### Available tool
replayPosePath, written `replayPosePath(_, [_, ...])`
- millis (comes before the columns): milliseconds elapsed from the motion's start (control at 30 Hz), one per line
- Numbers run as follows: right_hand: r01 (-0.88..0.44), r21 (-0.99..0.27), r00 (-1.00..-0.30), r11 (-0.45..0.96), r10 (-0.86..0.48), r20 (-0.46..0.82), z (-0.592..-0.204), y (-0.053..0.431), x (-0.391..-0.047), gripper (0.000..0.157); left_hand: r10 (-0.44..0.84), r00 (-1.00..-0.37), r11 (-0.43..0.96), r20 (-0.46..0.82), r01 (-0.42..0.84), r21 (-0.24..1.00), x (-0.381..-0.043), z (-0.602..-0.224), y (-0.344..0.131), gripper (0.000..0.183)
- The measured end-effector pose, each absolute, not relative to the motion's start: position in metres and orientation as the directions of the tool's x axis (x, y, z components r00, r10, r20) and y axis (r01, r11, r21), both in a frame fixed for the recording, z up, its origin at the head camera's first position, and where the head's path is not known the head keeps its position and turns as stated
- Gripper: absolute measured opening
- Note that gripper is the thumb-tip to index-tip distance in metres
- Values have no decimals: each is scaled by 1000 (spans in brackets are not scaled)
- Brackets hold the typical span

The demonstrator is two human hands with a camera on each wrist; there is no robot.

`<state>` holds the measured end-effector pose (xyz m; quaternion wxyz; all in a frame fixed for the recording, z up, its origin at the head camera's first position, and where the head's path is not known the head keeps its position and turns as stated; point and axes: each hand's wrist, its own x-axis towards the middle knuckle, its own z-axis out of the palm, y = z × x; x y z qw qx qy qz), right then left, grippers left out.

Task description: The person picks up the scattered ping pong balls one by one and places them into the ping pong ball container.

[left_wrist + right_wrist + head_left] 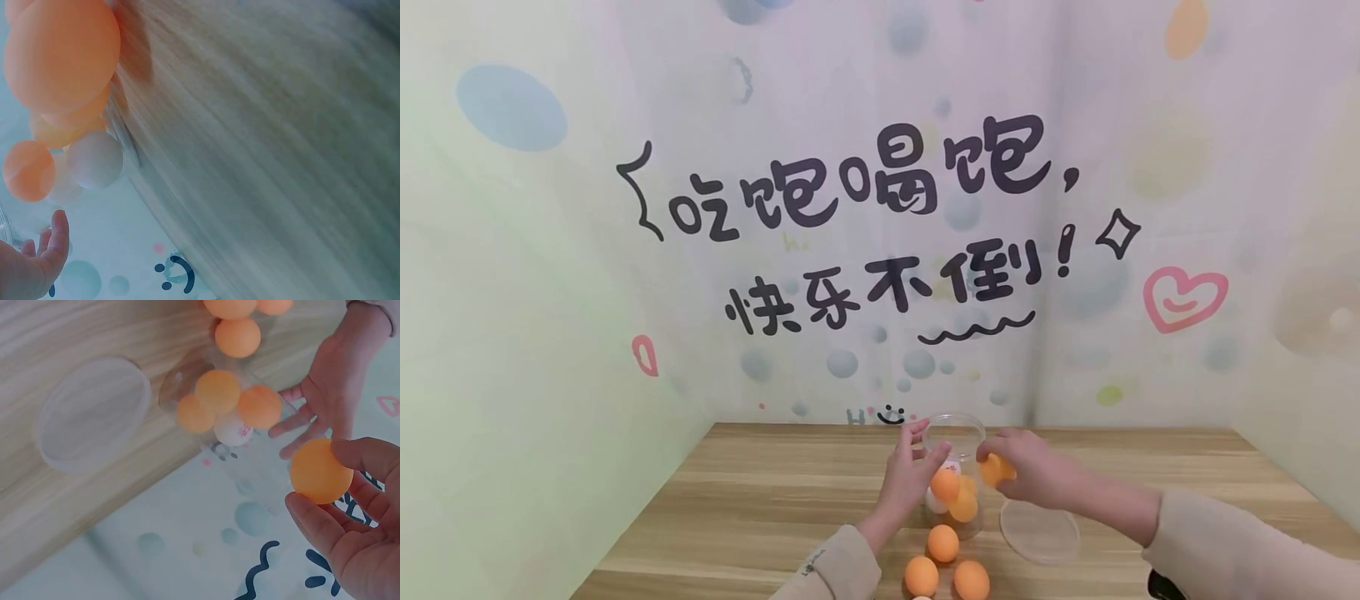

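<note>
A clear plastic jar (953,523) stands on the table with several orange table tennis balls (964,505) and white ones (95,159) inside. My left hand (912,475) holds the jar from its left side near the rim, thumb in front and fingers farther back. Beside the rim on the right, my right hand (1028,467) pinches an orange table tennis ball (321,471) between thumb and fingers. In the right wrist view, this ball partly covers the left hand (334,384). A white ball printed in red (234,429) shows through the jar wall.
A round clear lid (1040,532) lies flat on the wooden table (760,508), right of the jar. Loose orange balls (972,580) sit in front of the jar, a white one partly cut off at the bottom edge. A printed curtain (880,367) hangs behind the table.
</note>
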<state>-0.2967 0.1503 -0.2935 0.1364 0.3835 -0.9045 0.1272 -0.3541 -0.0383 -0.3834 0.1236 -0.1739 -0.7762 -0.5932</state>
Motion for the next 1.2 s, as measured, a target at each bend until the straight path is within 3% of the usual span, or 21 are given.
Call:
replayPosePath(100, [-735, -122, -661, 667, -664, 350, -285, 149, -300, 26, 123, -912, 233, 392, 410, 882, -354, -383, -38, 52])
replayPosePath(600, [-607, -243, -784, 756, -521, 338, -258, 134, -320, 26, 135, -917, 219, 376, 397, 891, -353, -383, -39, 56])
replayPosePath(1200, [-536, -246, -833, 808, -459, 309, -277, 124, -341, 27, 130, -924, 221, 360, 381, 898, -351, -380, -38, 57])
